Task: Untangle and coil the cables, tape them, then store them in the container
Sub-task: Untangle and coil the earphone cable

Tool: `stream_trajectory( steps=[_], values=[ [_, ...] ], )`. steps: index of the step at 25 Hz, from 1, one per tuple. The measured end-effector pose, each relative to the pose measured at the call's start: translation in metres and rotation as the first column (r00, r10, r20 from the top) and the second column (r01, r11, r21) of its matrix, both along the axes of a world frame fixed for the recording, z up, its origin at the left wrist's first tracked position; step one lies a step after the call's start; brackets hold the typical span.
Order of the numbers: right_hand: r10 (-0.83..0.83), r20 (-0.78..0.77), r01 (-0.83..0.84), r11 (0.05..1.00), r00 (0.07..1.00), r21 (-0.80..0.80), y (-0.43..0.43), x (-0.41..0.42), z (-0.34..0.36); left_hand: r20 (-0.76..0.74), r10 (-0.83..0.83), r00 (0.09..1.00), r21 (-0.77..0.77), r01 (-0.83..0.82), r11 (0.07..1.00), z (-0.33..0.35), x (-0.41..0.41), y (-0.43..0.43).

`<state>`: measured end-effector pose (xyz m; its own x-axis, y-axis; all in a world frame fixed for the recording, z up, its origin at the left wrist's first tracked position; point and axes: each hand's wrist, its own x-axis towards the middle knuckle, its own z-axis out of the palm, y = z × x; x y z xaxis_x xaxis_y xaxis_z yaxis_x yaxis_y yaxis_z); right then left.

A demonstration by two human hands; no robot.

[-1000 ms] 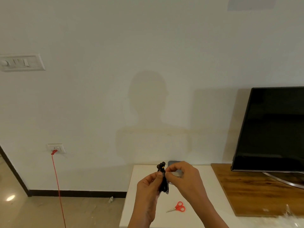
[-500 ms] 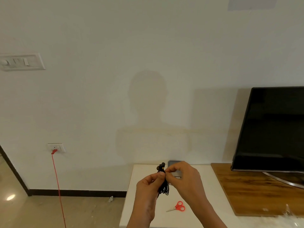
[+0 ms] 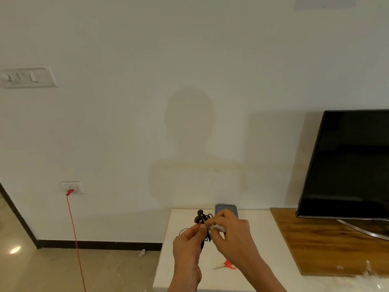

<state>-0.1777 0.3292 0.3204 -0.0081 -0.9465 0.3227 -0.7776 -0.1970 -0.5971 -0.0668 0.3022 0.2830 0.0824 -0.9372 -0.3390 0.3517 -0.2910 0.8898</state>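
Above the white surface (image 3: pixel 263 239), over its middle, both hands meet around a black cable bundle (image 3: pixel 201 218). The left hand (image 3: pixel 189 239) comes up from the near edge of the surface, and its grip pinches the bundle between thumb and forefinger, just below the top of the coil. A small round plug end sticks up from the bundle, and a thin loop of cable strays out toward the left edge of the surface. The lower part of the coil hangs down between the two hands, clear of the surface.

The right hand (image 3: pixel 233 234) reaches in from the near right side of the surface. Its grip is curled and pinches a short white strip (image 3: pixel 216 228), whose left end touches the bundle right beside the left thumb.

At the far edge of the surface, against the wall, stands a grey container (image 3: pixel 225 207), half hidden behind the right hand. Near the front edge of the surface lie red-handled scissors (image 3: pixel 226 265), partly covered by the right forearm.

Right of the surface, a wooden board (image 3: pixel 326 245) carries a dark television (image 3: pixel 349 161). Left of the surface, low on the wall, a socket (image 3: pixel 71 187) holds a red cord (image 3: pixel 73 232) that runs down to the floor.
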Motion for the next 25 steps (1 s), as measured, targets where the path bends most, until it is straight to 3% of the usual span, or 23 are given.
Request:
stream_trajectory(
  steps=[10,15,17,21,25],
  values=[
    [0.087,-0.096,-0.078,0.992,0.992,0.096,-0.007,-0.011,-0.017,0.154,-0.147,0.977,0.040,0.142,0.989,-0.015,0.000,-0.006],
    [0.179,-0.006,-0.176,0.972,0.984,0.156,-0.014,-0.019,-0.026,-0.010,-0.198,0.980,0.184,0.197,0.963,-0.022,-0.003,-0.009],
    [0.166,-0.048,-0.160,0.981,0.985,0.108,-0.017,-0.020,-0.037,-0.067,-0.194,0.979,0.188,0.203,0.961,-0.023,-0.003,-0.011],
    [0.053,-0.160,-0.077,0.985,0.986,-0.151,-0.023,-0.022,-0.055,-0.155,-0.182,0.971,0.155,0.206,0.966,-0.030,0.000,-0.023],
    [0.018,-0.169,-0.040,0.991,0.985,-0.128,-0.038,-0.022,-0.072,-0.072,-0.242,0.968,0.106,0.249,0.963,-0.049,0.004,-0.039]
  ],
)
